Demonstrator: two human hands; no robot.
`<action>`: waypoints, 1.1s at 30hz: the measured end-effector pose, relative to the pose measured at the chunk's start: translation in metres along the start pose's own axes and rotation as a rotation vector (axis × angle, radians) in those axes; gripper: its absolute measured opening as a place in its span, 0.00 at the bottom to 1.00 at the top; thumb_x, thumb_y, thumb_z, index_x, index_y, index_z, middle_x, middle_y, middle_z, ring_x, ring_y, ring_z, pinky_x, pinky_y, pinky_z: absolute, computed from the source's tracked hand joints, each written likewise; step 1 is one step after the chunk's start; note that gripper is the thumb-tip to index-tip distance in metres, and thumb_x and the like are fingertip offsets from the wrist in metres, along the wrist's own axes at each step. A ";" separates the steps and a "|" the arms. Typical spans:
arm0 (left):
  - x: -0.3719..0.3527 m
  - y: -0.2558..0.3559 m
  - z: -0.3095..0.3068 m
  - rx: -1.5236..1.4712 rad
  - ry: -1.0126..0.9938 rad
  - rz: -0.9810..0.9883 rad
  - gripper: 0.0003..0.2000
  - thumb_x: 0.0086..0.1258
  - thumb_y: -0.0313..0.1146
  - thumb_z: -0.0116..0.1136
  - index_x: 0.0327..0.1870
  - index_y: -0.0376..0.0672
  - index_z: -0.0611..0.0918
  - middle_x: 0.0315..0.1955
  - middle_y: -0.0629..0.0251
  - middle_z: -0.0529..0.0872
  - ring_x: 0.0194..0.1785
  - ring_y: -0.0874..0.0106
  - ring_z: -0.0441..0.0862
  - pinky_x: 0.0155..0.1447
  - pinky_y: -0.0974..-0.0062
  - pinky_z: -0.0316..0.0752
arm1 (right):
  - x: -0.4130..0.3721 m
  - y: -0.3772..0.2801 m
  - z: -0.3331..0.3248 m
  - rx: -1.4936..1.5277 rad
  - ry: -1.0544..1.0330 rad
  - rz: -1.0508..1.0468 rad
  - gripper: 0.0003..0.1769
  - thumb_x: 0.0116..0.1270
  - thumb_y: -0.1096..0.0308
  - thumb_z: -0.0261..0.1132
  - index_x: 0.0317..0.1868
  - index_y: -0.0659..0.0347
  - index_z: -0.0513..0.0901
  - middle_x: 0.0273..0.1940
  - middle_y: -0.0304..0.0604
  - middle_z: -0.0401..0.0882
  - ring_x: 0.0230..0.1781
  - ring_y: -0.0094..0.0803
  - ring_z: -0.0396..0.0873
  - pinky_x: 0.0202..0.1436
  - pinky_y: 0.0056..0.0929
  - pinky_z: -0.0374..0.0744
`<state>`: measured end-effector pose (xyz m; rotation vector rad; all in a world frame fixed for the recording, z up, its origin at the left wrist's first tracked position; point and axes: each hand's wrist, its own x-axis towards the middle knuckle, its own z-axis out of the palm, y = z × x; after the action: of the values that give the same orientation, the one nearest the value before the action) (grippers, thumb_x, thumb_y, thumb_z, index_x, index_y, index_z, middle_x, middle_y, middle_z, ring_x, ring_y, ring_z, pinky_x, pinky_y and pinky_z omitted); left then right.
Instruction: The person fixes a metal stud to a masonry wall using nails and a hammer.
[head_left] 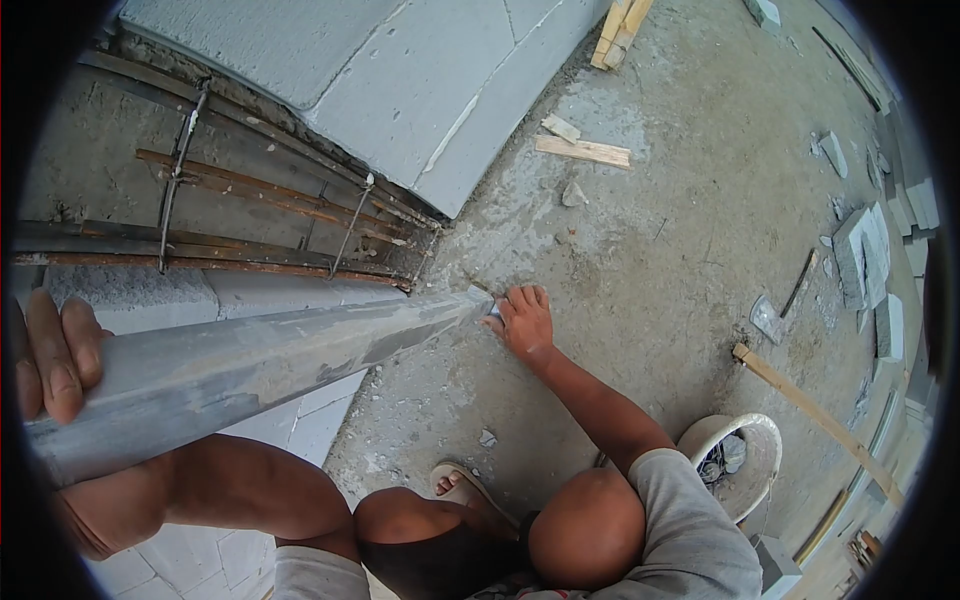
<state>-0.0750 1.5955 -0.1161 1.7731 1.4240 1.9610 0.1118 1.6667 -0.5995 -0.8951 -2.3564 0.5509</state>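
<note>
A long grey metal straightedge, smeared with dried mortar, runs from the left edge of the head view down to the floor. At its near end my left hand is closed round it, fingers curled over the upper edge. My right hand is low by the far end of the straightedge, its fingers bent round a small pale-blue piece. I cannot tell what that piece is, as the fingers hide most of it. The straightedge lies along the white block wall, beside the rusty rebar cage.
A second block wall stands beyond the rebar. Wood scraps lie on the concrete floor. To the right are a white bucket with things in it, a wooden batten and broken blocks.
</note>
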 end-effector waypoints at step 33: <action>0.016 -0.014 0.039 -0.444 -0.165 0.086 0.25 0.78 0.54 0.40 0.52 0.35 0.72 0.32 0.44 0.86 0.27 0.59 0.88 0.28 0.60 0.86 | -0.021 -0.050 -0.033 -0.170 -0.609 -0.095 0.38 0.68 0.50 0.60 0.71 0.65 0.64 0.69 0.51 0.63 0.75 0.46 0.54 0.77 0.52 0.50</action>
<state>-0.0536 1.6346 -0.1201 1.7538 0.7942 1.9257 0.1223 1.6234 -0.5546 -0.7539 -3.0153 0.6617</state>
